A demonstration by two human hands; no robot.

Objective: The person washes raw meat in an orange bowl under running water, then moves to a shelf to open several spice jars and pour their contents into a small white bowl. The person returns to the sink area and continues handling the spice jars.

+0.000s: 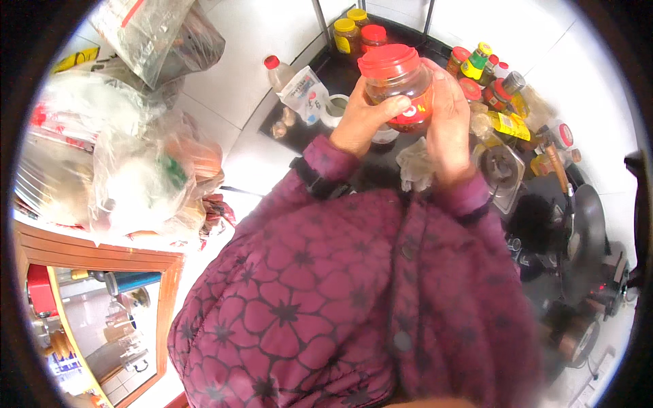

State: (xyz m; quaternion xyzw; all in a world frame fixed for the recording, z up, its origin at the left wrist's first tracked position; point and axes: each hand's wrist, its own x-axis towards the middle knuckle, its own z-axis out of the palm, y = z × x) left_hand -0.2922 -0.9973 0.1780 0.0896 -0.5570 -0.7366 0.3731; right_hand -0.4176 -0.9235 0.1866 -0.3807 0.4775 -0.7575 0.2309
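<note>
Between my two hands is a clear jar with a red lid and a red label, held up above the black counter. My left hand grips its left side, with the thumb across the front. Around the right side wraps my right hand, its fingers partly hidden behind the jar. Dark contents show low in the jar, and the lid is on. Just left of my left hand stand a white open-topped pot and a white printed bag. Below the jar lies a crumpled whitish cloth or bag.
Jars with yellow lids stand in the back corner. Several bottles and jars crowd the right, near a green-labelled bottle. A wok is at far right. Plastic bags pile up at left above a wood-framed cabinet.
</note>
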